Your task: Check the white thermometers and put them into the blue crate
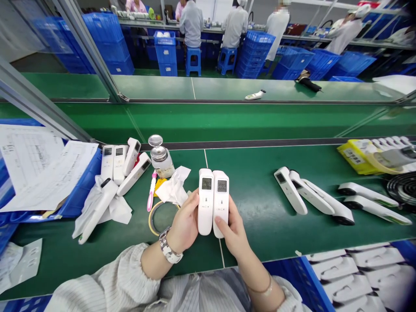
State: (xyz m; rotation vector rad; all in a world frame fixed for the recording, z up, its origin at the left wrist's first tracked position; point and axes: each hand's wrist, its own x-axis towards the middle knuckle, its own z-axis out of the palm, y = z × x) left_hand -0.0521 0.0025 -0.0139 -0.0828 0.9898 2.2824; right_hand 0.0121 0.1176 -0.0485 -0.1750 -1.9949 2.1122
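Observation:
Two white handheld infrared thermometers are held upright side by side over the green bench, their small grey screens facing me. My left hand (185,221) is closed round the left thermometer (206,216). My right hand (233,227) grips the right thermometer (221,203), thumb pressed on its lower front. Left of my hands lie a crumpled white tissue (173,185), a roll of tape (154,223) and a pink-and-white pen-like stick (151,190). Behind them stands a bottle (162,162) with its metal lid raised. Several more thermometers (290,190) rest to the right.
More thermometers (119,162) and wipes lie at left beside a blue bin (81,182) with papers (48,173). A yellow package (355,156) and black coil (403,188) sit far right. A blue crate (295,277) of white thermometers stands front right. Beyond the conveyor (227,121), people work.

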